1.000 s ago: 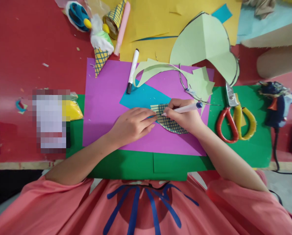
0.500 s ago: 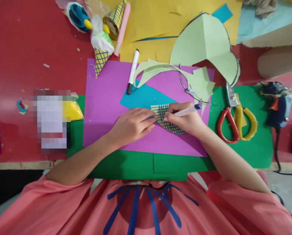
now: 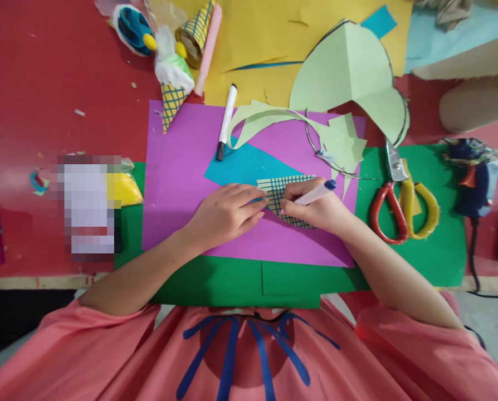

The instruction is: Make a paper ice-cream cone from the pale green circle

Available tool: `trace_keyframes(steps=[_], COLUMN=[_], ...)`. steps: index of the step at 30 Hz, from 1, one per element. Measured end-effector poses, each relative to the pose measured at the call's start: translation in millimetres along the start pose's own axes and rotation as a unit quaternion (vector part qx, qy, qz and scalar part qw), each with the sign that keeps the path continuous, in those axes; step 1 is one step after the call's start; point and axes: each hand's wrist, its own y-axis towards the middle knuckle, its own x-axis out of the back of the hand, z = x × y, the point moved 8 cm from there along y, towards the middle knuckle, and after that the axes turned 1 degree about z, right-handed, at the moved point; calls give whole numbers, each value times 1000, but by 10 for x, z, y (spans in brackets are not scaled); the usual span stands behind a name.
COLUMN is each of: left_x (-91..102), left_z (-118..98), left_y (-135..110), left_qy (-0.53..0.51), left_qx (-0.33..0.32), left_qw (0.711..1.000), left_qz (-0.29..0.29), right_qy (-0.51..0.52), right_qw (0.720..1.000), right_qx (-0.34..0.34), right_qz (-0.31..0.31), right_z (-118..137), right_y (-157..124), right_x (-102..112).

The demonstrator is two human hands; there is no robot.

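A piece of pale yellow paper (image 3: 276,189) with a dark crossed-line grid lies on a purple sheet (image 3: 174,167), partly over a blue paper piece (image 3: 249,161). My right hand (image 3: 316,203) is closed round a white marker (image 3: 316,193) with a blue end, slanting over the gridded paper. The hand hides the marker's tip and the paper's right part. My left hand (image 3: 230,211) lies palm down, fingers stretched out, its fingertips at the paper's left edge. A sliver of blue shows between its fingers.
Red-and-yellow-handled scissors (image 3: 395,206) and a glue gun (image 3: 477,184) lie to the right. Behind are a black-tipped white marker (image 3: 227,122), pale green scraps (image 3: 345,133), a folded green cutout (image 3: 349,67) and paper ice-cream cones (image 3: 174,100). A yellow packet (image 3: 126,189) lies left.
My right hand and the marker have shifted slightly left, and more of the gridded paper's upper right edge shows. My left hand has stayed in place.
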Motion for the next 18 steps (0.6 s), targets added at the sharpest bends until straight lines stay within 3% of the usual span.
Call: trace_keyframes(steps=[3,6,11,18], left_x=[-8,-16,-20,-8], left_z=[11,19,23,12], left_y=[5,4,-2,8], left_qy=[-1,-4,-8,-8], left_qx=[4,6,8,6], left_qw=[1000,1000,1000,1000], left_qz=[4,5,9,6], right_qy=[4,73,190,138], right_qw=[1000,997,978,979], right_qx=[1,-28,-66,-7], right_qz=[4,4,-55,-149], right_z=[4,-49,-152,-116], right_y=[5,15,30,66], right_x=[9,31,85,141])
